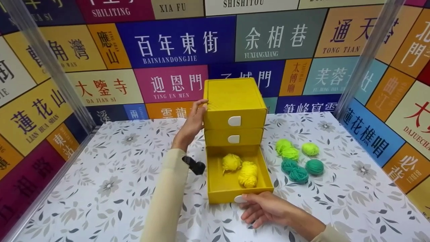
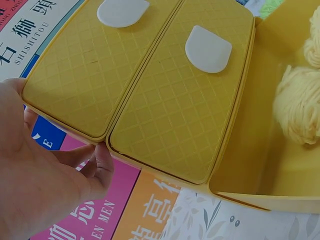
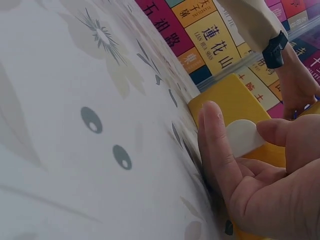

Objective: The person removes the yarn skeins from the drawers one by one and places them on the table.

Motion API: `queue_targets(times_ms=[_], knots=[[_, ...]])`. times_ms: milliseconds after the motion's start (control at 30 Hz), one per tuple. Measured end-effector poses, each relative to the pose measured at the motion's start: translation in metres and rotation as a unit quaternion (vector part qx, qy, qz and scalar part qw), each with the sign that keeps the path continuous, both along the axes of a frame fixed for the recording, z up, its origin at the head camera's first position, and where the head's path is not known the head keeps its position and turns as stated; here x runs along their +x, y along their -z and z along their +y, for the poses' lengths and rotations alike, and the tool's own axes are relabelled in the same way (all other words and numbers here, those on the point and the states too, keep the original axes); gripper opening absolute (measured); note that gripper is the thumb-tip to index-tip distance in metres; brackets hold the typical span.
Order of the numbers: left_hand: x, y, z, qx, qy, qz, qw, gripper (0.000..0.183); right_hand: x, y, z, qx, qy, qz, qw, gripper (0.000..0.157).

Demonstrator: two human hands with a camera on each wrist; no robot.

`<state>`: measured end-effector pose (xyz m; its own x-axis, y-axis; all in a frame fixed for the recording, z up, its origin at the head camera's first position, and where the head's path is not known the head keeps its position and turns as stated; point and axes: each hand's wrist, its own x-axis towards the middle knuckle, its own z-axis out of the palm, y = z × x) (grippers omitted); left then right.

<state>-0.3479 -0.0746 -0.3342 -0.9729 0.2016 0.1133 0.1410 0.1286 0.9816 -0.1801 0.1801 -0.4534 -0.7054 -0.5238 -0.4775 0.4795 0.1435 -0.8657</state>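
Note:
A yellow three-drawer cabinet (image 1: 235,94) stands on the table with its bottom drawer (image 1: 215,183) pulled out. Two balls of yellow yarn (image 1: 248,174) lie inside that drawer. My left hand (image 1: 191,124) holds the cabinet's upper left side, one finger at the top edge and others bent against the side in the left wrist view. At the drawer's front, my right hand (image 1: 267,210) pinches the white drawer handle (image 3: 242,137) between thumb and fingers. The upper two drawers are closed, each with a white handle (image 2: 209,49).
Right of the cabinet lie balls of lime-green yarn (image 1: 287,149) and dark green yarn (image 1: 295,170). A leaf-patterned cloth (image 1: 111,188) covers the table. Printed panels (image 1: 181,43) stand behind and at both sides, with clear posts (image 1: 364,57) at the corners.

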Motion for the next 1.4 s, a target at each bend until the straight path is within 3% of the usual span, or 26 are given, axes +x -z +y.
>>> queue_targets(times_ms=[367,633,867,1067,1167,1400], knots=[[0.0,0.001,-0.002,0.012,0.004,-0.004,0.9999,0.036,0.006,0.003,-0.004,0.008,-0.021,0.012,1.0,0.066],[0.002,-0.002,-0.002,0.006,0.011,-0.005,0.9999,0.037,0.007,-0.013,-0.007,0.081,-0.034,0.05,0.995,0.049],[-0.001,0.0,-0.003,0.006,0.008,-0.005,0.9999,0.037,0.006,-0.023,-0.01,0.17,-0.064,0.128,0.975,0.033],[-0.001,0.0,-0.003,0.0,0.008,-0.003,1.0,0.038,0.008,-0.039,-0.012,0.249,-0.089,0.209,0.941,0.037],[-0.001,0.0,-0.002,0.0,0.009,-0.004,1.0,0.038,0.007,-0.052,-0.012,0.262,-0.094,0.241,0.93,0.036],[0.0,0.001,-0.003,0.011,0.012,-0.001,0.9999,0.037,-0.009,-0.081,-0.016,0.245,-0.066,0.286,0.924,0.027]])
